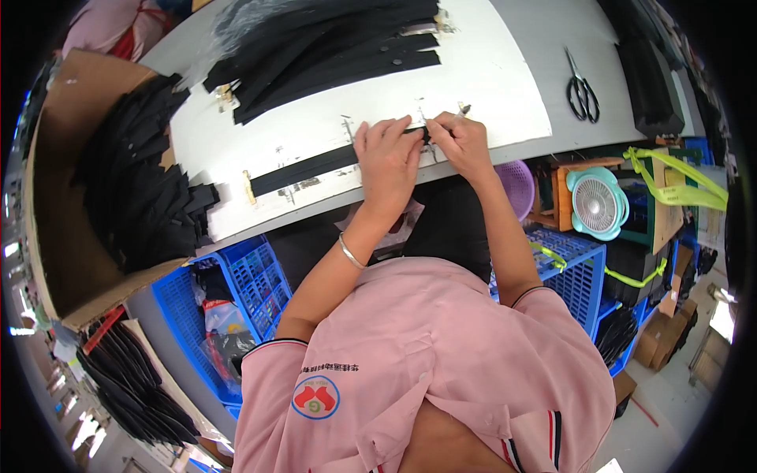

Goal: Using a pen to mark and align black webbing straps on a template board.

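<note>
A long black fabric strip (pixel 303 171) lies on the white board (pixel 505 87), along its near edge. Spread over the strip's right part is my left hand (pixel 388 165), its fingers stretched and pressing it down. My right hand (pixel 465 147) is closed at the strip's right end, pinching a slim pen (pixel 464 111) whose end sticks up beyond the fingers. The pen's tip is hidden by the hand. Farther back on the board is a pile of similar black strips (pixel 323 63), partly under clear plastic.
A cardboard box (pixel 49 181) heaped with black pieces (pixel 130 181) stands at the left. Black-handled scissors (pixel 582 94) lie at the right of the table, near a black roll (pixel 650 91). Below are blue crates (pixel 185 311), a small turquoise fan (pixel 597 202) and a purple basket (pixel 516 189).
</note>
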`<state>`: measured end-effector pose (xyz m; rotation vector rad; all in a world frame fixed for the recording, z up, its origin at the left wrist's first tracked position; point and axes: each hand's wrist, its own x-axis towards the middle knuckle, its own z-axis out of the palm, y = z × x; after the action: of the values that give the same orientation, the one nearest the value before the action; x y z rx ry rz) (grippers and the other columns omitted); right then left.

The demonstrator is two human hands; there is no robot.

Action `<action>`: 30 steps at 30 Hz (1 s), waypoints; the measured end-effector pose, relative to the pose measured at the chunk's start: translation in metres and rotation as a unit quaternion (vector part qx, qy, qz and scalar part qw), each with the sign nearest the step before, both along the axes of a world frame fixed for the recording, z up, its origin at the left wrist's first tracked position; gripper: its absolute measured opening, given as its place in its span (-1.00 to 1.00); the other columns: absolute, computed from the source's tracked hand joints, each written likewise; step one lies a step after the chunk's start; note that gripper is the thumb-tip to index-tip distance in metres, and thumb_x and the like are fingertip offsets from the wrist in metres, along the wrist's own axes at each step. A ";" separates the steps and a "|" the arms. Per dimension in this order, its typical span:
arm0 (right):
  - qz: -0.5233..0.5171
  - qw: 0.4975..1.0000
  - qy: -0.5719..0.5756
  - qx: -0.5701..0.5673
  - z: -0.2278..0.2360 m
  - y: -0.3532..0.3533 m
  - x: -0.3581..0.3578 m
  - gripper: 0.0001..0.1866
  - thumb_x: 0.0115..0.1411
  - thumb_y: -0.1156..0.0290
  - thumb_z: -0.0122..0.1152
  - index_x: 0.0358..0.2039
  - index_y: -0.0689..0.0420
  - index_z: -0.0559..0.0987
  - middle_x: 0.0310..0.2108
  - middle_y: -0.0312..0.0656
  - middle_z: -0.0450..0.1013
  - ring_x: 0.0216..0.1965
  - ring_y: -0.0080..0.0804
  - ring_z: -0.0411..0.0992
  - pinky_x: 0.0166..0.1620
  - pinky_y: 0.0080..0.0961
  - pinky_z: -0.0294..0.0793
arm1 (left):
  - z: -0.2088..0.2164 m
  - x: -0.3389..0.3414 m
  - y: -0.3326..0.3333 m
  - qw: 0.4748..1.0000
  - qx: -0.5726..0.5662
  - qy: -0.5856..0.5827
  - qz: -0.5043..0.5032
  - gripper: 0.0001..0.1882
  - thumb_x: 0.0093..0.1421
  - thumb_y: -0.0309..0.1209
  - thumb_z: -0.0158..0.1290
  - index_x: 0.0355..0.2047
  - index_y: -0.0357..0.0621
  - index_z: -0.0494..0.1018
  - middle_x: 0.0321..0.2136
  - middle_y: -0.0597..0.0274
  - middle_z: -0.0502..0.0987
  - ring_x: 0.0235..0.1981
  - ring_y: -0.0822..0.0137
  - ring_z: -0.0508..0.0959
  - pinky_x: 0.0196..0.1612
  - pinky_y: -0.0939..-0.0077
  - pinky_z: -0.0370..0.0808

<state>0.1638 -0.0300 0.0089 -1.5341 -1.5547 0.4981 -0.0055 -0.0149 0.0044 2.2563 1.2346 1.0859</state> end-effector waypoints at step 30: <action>-0.097 0.973 0.209 -0.031 -0.011 -0.003 0.003 -0.81 0.41 0.41 0.19 -0.29 0.25 0.65 -0.48 -0.33 0.53 -0.47 -0.71 0.38 -0.35 -0.71 0.37 | 0.017 -0.250 0.026 0.930 0.054 0.228 0.283 -0.43 0.06 -0.69 0.05 0.12 -0.14 0.53 0.30 0.02 0.37 0.46 -0.06 0.16 0.48 -0.24 -0.15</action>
<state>0.1665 -0.0331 -0.0024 -1.4938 -1.0641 0.7096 -0.2555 0.0106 0.0213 2.3785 2.1628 0.8242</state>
